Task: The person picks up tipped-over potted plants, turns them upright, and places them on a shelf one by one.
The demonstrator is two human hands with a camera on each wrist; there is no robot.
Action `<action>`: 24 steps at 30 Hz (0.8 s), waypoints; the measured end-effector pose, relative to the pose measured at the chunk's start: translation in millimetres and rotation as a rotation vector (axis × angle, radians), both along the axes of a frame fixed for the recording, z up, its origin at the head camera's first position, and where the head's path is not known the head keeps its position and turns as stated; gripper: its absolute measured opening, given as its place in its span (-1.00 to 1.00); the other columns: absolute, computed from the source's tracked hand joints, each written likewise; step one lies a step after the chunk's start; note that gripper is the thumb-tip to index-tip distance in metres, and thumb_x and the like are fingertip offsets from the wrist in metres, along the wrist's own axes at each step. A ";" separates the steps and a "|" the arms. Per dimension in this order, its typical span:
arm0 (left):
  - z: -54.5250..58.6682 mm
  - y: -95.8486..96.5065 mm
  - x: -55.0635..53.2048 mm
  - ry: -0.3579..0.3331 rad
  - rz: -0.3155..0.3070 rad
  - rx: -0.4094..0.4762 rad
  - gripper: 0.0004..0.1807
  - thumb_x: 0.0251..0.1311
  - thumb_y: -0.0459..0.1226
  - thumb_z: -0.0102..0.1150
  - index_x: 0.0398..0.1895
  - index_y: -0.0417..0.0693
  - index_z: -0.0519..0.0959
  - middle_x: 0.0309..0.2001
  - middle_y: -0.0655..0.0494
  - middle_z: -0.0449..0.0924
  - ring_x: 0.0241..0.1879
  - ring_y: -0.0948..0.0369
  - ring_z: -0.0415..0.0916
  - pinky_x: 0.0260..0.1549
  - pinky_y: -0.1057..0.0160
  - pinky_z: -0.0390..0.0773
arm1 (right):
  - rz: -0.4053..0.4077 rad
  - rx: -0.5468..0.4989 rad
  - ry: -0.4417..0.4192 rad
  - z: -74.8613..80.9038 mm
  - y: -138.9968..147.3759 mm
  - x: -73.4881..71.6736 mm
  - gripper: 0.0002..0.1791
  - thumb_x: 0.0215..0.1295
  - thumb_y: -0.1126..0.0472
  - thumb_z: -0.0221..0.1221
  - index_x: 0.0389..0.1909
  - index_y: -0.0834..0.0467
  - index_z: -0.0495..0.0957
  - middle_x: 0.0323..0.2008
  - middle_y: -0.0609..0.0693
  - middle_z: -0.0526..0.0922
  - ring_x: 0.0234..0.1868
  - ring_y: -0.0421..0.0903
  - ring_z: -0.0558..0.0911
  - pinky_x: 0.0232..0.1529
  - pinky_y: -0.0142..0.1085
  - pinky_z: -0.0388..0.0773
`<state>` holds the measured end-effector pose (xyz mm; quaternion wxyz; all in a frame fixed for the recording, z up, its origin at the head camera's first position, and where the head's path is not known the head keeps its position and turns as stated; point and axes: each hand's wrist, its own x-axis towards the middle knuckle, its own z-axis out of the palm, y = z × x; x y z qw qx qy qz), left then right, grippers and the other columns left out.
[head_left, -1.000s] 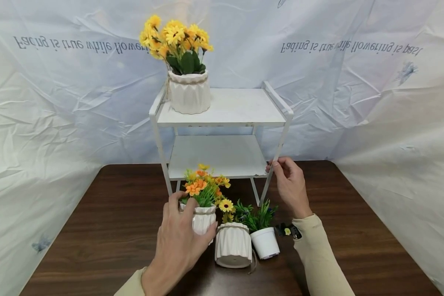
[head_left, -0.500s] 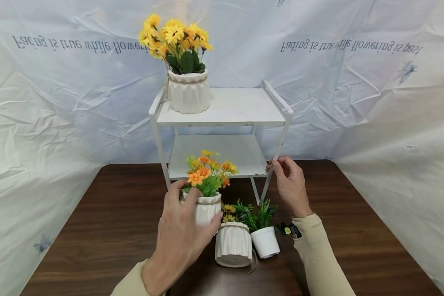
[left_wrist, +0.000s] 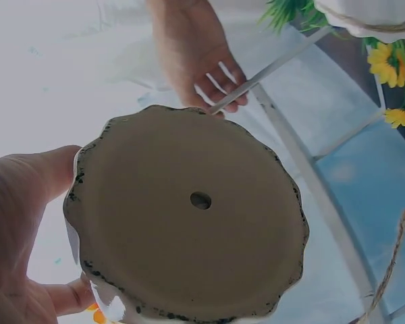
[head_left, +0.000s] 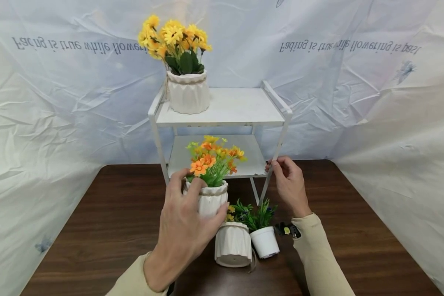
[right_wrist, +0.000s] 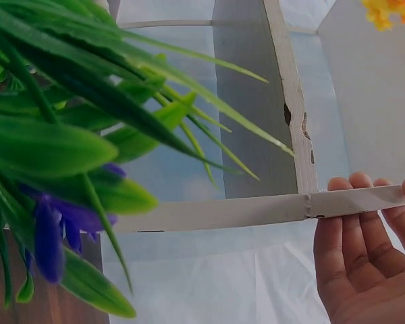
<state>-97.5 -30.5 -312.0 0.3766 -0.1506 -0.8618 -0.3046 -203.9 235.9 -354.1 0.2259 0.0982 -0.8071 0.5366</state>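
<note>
My left hand (head_left: 186, 224) grips a white fluted flower pot (head_left: 211, 201) with orange and yellow flowers, held in the air in front of a white two-tier shelf (head_left: 240, 105). In the left wrist view the underside of this pot (left_wrist: 189, 250) shows, with one drain hole, and the thumb and a finger are at its side. My right hand (head_left: 290, 185) holds the shelf's front right leg near the lower board. In the right wrist view its fingers (right_wrist: 371, 250) curl round that white bar (right_wrist: 256, 210).
A pot of yellow flowers (head_left: 188, 94) stands on the top board's left. On the brown table (head_left: 114, 222), a second fluted pot (head_left: 233, 246) and a small white pot (head_left: 265, 242) with green leaves lie tilted before the shelf. A printed cloth (head_left: 355, 94) hangs behind.
My left hand has raised the pot with orange flowers and moved it slightly right, toward the lower board. The right hand stays on the shelf leg.
</note>
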 end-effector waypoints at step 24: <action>31.1 8.4 5.4 0.120 -0.079 -0.006 -0.48 -0.14 -0.04 0.61 -0.24 -0.16 0.58 0.21 -0.29 0.40 0.09 -0.14 0.49 -0.11 -0.03 0.69 | -0.003 -0.004 0.002 1.2 -0.6 1.5 -0.63 0.61 0.06 0.01 0.07 0.28 0.57 -0.12 0.18 0.72 -0.09 -0.28 0.67 -0.05 -0.40 0.58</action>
